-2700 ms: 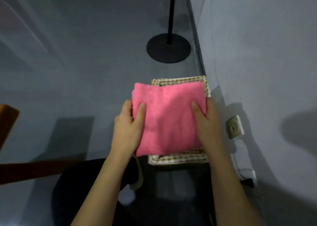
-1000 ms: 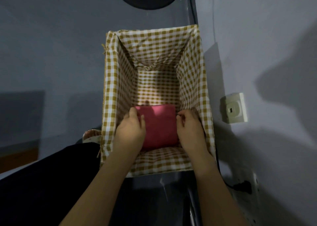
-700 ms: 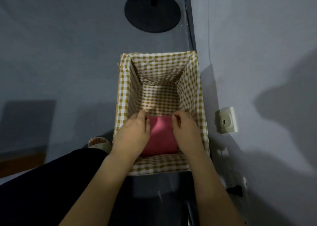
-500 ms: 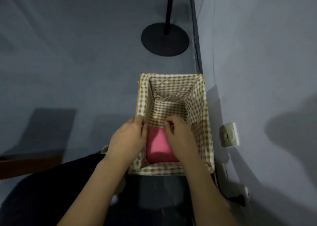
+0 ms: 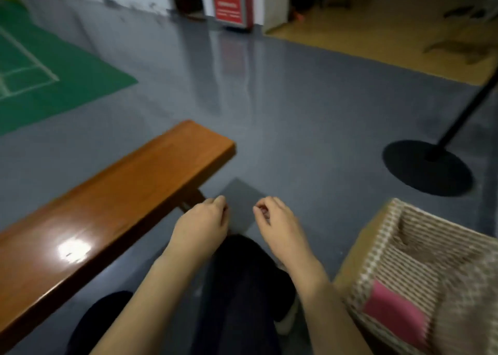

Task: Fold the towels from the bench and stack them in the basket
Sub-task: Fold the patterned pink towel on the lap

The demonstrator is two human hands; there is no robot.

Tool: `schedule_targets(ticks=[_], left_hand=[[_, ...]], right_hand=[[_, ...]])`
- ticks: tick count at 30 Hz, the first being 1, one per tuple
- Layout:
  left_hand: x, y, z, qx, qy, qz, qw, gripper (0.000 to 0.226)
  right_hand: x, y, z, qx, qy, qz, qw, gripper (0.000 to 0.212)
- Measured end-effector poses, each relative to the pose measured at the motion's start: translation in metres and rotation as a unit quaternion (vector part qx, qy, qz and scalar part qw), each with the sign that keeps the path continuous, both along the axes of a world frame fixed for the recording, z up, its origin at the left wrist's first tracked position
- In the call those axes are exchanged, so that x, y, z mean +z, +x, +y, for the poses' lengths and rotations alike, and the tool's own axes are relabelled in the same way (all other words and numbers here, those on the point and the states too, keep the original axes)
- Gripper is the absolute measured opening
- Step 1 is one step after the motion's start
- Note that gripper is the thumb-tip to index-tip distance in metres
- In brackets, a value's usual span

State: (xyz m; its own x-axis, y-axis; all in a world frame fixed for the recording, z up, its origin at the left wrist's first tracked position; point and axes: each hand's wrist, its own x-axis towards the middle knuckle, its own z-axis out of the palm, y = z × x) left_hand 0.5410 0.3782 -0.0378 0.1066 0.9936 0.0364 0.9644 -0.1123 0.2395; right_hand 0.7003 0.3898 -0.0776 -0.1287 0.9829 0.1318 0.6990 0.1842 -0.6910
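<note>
Pink folded towel [image 5: 394,315] inside gingham-lined wicker basket [image 5: 382,236]; left hand [image 5: 200,226] and right hand [image 5: 277,222] loosely curled, empty, beside polished wooden tabletop [image 5: 107,203].

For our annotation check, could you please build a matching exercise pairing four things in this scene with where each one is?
Things:
1. folded pink towel
2. gingham-lined basket
3. long brown wooden bench
4. black round stand base

Places:
A. on the floor at far right, beyond the basket
B. left of the hands
C. inside the basket
D. on the floor at lower right

Pairs: 1-C, 2-D, 3-B, 4-A
</note>
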Motion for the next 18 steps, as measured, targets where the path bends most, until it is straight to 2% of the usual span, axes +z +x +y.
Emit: schedule_targets(ticks=[3, 7, 11, 13, 18], left_hand=[[0.015, -0.070, -0.029, 0.079, 0.008, 0.015, 0.997, 0.022], [0.026, -0.150, -0.086, 0.190, 0.008, 0.017, 0.982, 0.016], [0.027, -0.212, -0.150, 0.312, 0.003, 0.023, 0.950, 0.017], [0.025, -0.240, -0.188, 0.373, 0.003, -0.004, 0.928, 0.021], [0.013, -0.288, -0.258, 0.455, -0.003, -0.031, 0.890, 0.021]], right_hand=[[0.016, -0.068, 0.000, 0.104, 0.008, -0.019, 0.994, 0.022], [0.034, -0.155, -0.013, 0.239, 0.013, -0.048, 0.970, 0.024], [0.043, -0.235, -0.041, 0.350, 0.027, -0.061, 0.934, 0.025], [0.043, -0.277, -0.064, 0.400, 0.038, -0.068, 0.913, 0.024], [0.033, -0.351, -0.118, 0.480, 0.059, -0.079, 0.871, 0.025]])
